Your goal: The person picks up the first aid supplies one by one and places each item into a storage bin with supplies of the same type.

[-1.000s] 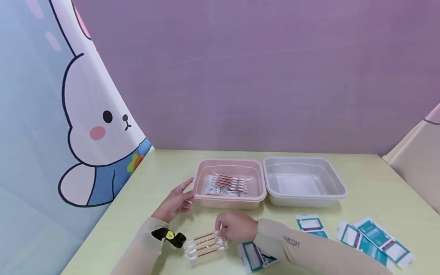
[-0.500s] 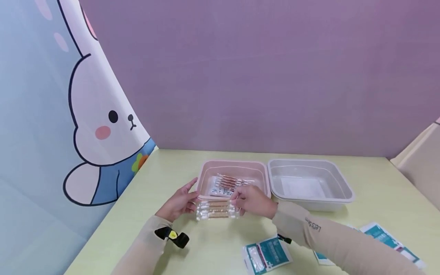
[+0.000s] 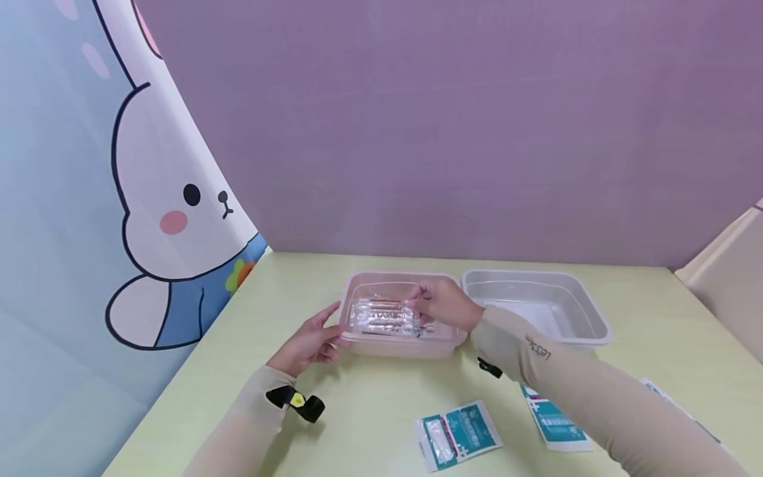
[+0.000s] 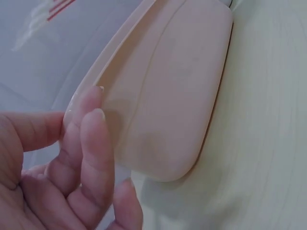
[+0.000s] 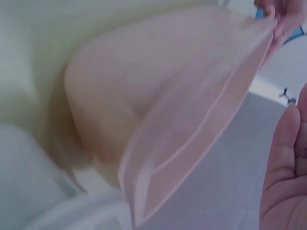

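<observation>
In the head view my left hand (image 3: 306, 346) grips the left front corner of a pink plastic bin (image 3: 405, 348). The left wrist view shows the thumb over the bin's rim (image 4: 103, 57) and the fingers curled against its outer side. My right hand (image 3: 444, 306) reaches over the bin, pinching the right end of a clear packet of cotton swabs (image 3: 381, 318) with brownish sticks. That packet overlaps the other swabs lying in the bin. In the right wrist view part of my right hand (image 5: 285, 177) shows beside the bin's rim, with the packet out of sight.
A grey-white bin (image 3: 587, 315) stands right beside the pink one, partly behind my right forearm. Teal-and-white packets lie on the table (image 3: 357, 430): one in front (image 3: 459, 436), one farther right (image 3: 554, 421), another partly hidden by the right sleeve (image 3: 679, 405).
My right hand has carried the swab packet from the table in front, up over the pink bin's front rim and into the bin's opening. The left hand stays at the corner.
</observation>
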Demonstrator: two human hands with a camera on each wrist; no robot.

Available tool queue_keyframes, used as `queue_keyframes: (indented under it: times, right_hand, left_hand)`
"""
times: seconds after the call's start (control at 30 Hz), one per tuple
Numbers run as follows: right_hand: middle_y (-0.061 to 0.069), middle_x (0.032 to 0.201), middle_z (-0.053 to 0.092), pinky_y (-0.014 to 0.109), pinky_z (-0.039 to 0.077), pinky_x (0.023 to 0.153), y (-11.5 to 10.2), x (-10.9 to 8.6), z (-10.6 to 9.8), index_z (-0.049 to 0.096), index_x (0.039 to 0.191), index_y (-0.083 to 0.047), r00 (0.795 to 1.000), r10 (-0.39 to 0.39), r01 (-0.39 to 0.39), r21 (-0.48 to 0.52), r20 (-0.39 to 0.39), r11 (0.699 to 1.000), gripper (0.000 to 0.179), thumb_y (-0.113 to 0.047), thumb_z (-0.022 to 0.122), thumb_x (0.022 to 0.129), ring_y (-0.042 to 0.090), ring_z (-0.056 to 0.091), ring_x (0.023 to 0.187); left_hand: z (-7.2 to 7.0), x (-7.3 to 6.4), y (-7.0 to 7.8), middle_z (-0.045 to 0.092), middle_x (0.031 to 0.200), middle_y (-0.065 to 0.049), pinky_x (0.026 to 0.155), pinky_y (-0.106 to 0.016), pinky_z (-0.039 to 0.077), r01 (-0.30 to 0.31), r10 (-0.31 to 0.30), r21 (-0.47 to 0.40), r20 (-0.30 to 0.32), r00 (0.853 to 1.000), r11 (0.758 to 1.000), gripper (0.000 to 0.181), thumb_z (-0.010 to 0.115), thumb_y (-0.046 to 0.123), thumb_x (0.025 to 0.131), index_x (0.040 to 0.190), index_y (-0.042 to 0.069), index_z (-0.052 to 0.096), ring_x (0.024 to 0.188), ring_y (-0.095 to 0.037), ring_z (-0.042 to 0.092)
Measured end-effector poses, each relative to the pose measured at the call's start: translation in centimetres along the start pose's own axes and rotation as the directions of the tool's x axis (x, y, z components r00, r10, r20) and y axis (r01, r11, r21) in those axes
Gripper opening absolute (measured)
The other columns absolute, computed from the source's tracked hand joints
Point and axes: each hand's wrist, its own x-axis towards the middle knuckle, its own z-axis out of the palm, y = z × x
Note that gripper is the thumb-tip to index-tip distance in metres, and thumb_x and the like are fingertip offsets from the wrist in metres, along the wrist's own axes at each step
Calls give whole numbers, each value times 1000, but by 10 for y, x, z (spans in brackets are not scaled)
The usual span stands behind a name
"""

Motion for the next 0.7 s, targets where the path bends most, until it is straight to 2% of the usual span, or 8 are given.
queue_keyframes:
  times: [0.13,0.23,0.33,0.43,0.6,0.7]
  right_hand:
    - [12,76,64,31,55,64,-4,11,-11,62,91,5,999,38,-39,-30,-15,999,5,5,57,92,27,65,65]
    - [14,77,65,32,56,64,-4,21,-17,62,91,6,999,46,-46,-59,-15,997,6,5,56,92,25,65,64]
    - [18,78,66,36,56,65,-4,31,-22,63,92,7,998,57,-57,-97,-9,994,7,4,57,91,17,63,59]
    - [16,75,64,36,56,64,-4,40,-26,64,93,7,994,111,-110,-109,4,988,8,3,57,92,13,61,56]
    - [6,65,59,27,53,57,-3,53,-26,61,90,4,964,265,-265,-22,23,964,7,3,54,92,10,58,52]
    - [4,64,58,26,53,58,-4,56,-25,60,90,4,946,322,-322,12,34,947,8,4,53,93,10,57,51]
  left_hand:
    - [2,1,3,68,71,-1,51,-24,40,16,-14,54,-51,999,998,60,48,14,101,153,13,19,47,-11,53]
    - [3,1,4,69,71,-2,51,-25,39,33,-28,72,-78,997,997,59,49,15,101,153,13,21,47,-11,53]
    - [3,2,2,68,70,-1,51,-25,39,35,-30,66,-81,996,997,59,49,15,101,153,13,21,47,-11,53]
    - [4,2,0,68,68,0,50,-24,38,36,-32,51,-77,996,998,59,49,14,101,153,13,21,46,-10,52]
    - [4,0,0,67,68,0,50,-25,38,36,-32,54,-76,997,998,59,49,12,100,153,13,22,46,-10,53]
    - [3,1,1,67,68,-1,49,-25,39,30,-26,59,-72,997,998,59,49,13,100,153,13,22,47,-11,53]
